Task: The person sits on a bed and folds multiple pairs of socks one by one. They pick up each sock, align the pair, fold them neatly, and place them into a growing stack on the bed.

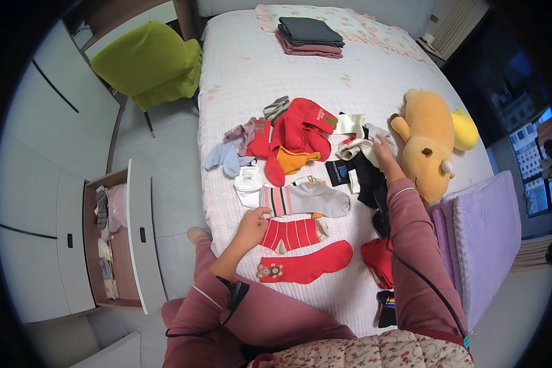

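My left hand [251,228], fingers curled, is at the striped cuff of a grey sock [324,198]; whether it pinches the fabric is unclear. Below it lie a red patterned piece of hosiery [294,233] and a red sock with a bear motif [310,262], both flat. My right hand [384,155] reaches into a loose heap of white socks [359,149] and black socks [370,177]. Its fingertips touch light fabric, and their grip cannot be made out. Farther left, red socks [299,133] are heaped with an orange sock [296,159] and light blue socks [224,156].
A plush toy [425,133] and a folded purple blanket [485,244] border the bed's right side. Folded clothes [309,39] are stacked near the pillows [349,25]. On the left are an open drawer [129,230] holding clothing and a green chair [140,64]. A cable [423,273] runs along my right arm.
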`<state>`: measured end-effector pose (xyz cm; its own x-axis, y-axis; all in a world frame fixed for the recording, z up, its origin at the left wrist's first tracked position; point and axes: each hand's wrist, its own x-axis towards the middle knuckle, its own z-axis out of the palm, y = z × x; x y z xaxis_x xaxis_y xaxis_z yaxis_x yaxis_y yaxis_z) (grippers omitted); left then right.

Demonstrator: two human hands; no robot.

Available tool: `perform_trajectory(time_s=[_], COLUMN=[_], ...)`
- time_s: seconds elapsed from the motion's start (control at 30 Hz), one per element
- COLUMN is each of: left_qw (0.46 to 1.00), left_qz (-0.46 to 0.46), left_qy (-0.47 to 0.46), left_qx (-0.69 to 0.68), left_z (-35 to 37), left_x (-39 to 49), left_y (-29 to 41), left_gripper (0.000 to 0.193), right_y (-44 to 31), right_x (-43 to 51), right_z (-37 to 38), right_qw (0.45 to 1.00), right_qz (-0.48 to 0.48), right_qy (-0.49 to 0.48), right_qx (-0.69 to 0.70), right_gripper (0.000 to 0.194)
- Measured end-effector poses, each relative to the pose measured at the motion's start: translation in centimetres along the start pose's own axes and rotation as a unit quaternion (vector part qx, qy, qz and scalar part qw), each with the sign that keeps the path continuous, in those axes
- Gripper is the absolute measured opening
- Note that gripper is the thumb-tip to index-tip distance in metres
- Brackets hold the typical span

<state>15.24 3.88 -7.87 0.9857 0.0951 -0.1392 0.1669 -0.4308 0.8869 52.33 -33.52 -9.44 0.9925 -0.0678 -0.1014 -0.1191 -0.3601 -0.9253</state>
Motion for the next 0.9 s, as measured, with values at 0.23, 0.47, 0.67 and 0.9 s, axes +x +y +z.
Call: perform_trajectory(time_s=[0.23,0.47,0.67,0.9], left_qw=[0.993,0.916,0.817,0.913], left_qz=[0.108,0.313,0.437,0.353], left_qy=[0.036,0.161,0.238,0.184], left_qx=[0.034,0.191,0.291,0.090], left_z=[-0.4,-0.2,1.4,2.9], left_x=[-1.4,-1.5,-2.5,-5.7], left_y=[2.0,10.1,20.5,27.6], left_gripper=[0.041,0.020,0.018,0.023], right_y=[-1.1,-10.1,-16.2,-19.3], right_x=[-1.1,-7.5,-14.7,-23.2], right_z=[-0.6,-5.6,-11.3,-15.1], right_qw=[0.958,0.961,0.956,0.955], right_qz=[0.127,-0.182,-0.273,-0.264], right_qy=[0.069,-0.017,0.021,-0.003], right_qx=[0.247,0.207,0.108,0.134], right_gripper=[0.038,0.058,0.054,0.051])
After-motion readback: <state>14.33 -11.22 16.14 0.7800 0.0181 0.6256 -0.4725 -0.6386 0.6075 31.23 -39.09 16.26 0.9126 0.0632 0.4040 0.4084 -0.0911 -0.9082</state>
